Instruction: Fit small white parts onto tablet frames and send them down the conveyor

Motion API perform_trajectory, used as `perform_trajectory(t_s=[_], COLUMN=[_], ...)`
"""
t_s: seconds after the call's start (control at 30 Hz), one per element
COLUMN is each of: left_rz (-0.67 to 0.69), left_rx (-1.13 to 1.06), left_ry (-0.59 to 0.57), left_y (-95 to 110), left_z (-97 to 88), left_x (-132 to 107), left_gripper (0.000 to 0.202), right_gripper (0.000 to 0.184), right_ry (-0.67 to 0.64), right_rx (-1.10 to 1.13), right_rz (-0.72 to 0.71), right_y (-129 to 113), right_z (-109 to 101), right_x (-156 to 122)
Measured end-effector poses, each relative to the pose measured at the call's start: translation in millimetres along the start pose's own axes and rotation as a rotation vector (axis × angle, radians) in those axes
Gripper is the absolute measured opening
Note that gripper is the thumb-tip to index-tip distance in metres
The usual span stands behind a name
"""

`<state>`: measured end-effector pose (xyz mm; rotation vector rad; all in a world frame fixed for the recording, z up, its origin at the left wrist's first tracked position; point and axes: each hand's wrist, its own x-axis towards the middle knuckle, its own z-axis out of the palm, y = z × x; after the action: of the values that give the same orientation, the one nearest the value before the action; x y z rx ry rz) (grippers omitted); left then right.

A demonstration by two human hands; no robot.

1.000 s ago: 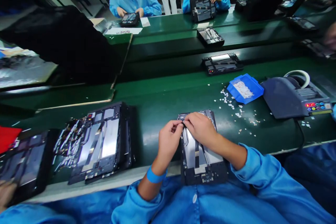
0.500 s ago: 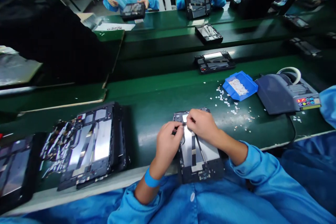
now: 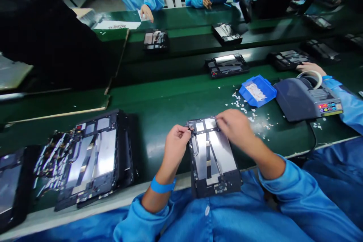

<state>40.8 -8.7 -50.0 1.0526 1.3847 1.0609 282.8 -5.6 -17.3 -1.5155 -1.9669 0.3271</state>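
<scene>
An opened tablet-like device (image 3: 224,155) lies in front of me at the table's near edge, its silver panels, thin cables and small boards exposed. At its upper left corner, my left hand (image 3: 177,140) has thumb and forefinger pinched together over a tiny dark piece too small to name. My right hand (image 3: 236,128) is at the upper right edge of the device, fingertips bent down by the rim. Those fingers are smeared by motion, so their grip is unclear.
Stacked opened devices (image 3: 96,151) stand left beside a heap of thin cable parts (image 3: 52,159). A blue bin (image 3: 266,92) of white bits, scattered scraps and a tape dispenser (image 3: 300,98) are right. Further devices (image 3: 227,64) lie beyond. A neighbour's hand (image 3: 312,68) touches one.
My hands have separated: the right moved right to the device's edge, the left slightly left to its corner. A neighbour's hand and device appeared at right. Across the table, a person set a device down.
</scene>
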Motion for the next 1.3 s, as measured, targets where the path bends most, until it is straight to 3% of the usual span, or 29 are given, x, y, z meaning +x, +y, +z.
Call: perform_trajectory(t_s=[0.07, 0.17, 0.47, 0.63, 0.77, 0.93, 1.0, 1.07, 1.17, 1.3], left_rz=[0.029, 0.075, 0.25, 0.194, 0.072, 0.012, 0.004, 0.007, 0.042, 0.12], left_rx=[0.03, 0.087, 0.364, 0.317, 0.141, 0.008, -0.01, -0.009, 0.033, 0.122], left_ry=[0.016, 0.04, 0.087, 0.065, 0.025, 0.004, -0.002, 0.003, 0.027, 0.044], left_y=[0, 1, 6, 2, -2, -2, -2, -3, -6, -7], left_z=[0.6, 1.8, 2.2, 0.1, 0.1, -2.2, -2.6, -2.4, -1.7, -0.2], left_x=[-1, -5, -20, -15, -9, -6, -5, -4, -4, -9], left_gripper=[0.016, 0.014, 0.01, 0.008, 0.012, 0.014, 0.014, 0.015, 0.014, 0.012], right_gripper=[0.019, 0.02, 0.014, 0.012, 0.012, 0.011, 0.014, 0.014, 0.017, 0.017], right_ry=[-0.098, -0.148, -0.133, -0.174, -0.105, 0.318, 0.36, 0.212, -0.028, -0.097], right_rx=[0.029, -0.052, -0.209, -0.156, -0.031, -0.121, -0.195, -0.165, -0.051, -0.04], right_rz=[-0.137, -0.169, -0.105, -0.071, 0.037, 0.344, 0.391, 0.239, -0.099, -0.186], right_y=[-33, -54, -56, -57, -33, 35, 46, 36, -4, -47], right_z=[35, 62, 70, 74, 47, -30, -43, -33, 12, 60], right_x=[-3, -1, 2, 12, 22, 26, 23, 15, 1, -6])
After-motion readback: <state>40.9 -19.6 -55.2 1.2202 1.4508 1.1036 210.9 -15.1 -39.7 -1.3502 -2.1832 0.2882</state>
